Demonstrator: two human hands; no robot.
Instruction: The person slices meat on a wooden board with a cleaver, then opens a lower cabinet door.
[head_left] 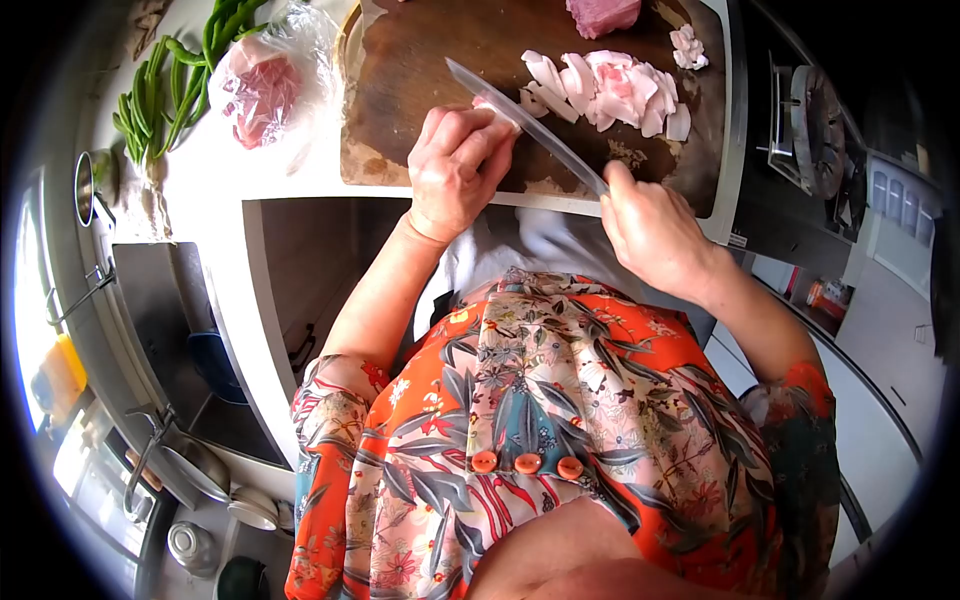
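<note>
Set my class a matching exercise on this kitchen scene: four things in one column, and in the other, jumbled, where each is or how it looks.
Column 1
1. Knife
2. Sliced meat
3. Meat off the board
4. Vegetables

Column 2
A. Wrapped in clear plastic
B. Long and green, on the white counter
C. Gripped by the right hand
D. Heaped, uncovered, on the brown cutting board

Right pairs: 1-C, 2-D, 3-A, 4-B
</note>
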